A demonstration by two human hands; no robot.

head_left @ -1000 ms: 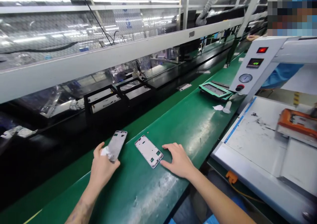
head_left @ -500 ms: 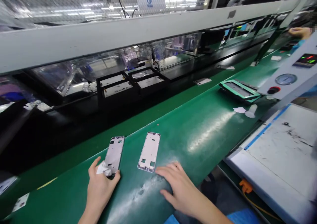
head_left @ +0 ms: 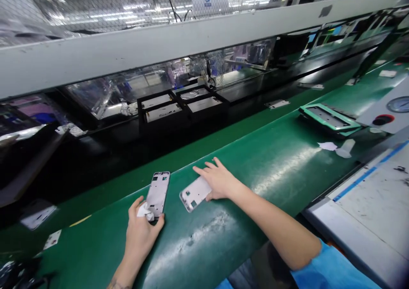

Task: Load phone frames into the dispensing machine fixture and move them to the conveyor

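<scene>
Across the lower half of the view stretches a long, smooth-topped green workbench (head_left: 271, 152), with a long white horizontal beam (head_left: 134, 46) crossing above and beyond it. Behind the bench sits a black compartmented tray (head_left: 166, 125) holding pale flat panels (head_left: 163, 112); off to the right on the bench lies a green-rimmed rectangular fixture (head_left: 349, 128). Both bare hands are half curled. The left hand (head_left: 140, 233) has thumb and fingers closed around the lower end of a slim, silvery phone-shaped frame (head_left: 158, 191) with square cutouts, near the bench's far edge. The right hand (head_left: 222, 182) spans a matching pale frame with dark cutouts (head_left: 196, 193), just beside the first, gripping its far end between thumb and fingers; whether either piece touches the bench I cannot tell. Smallest, a crumpled white wad (head_left: 145, 211) sits between the left fingers and their frame.
</scene>
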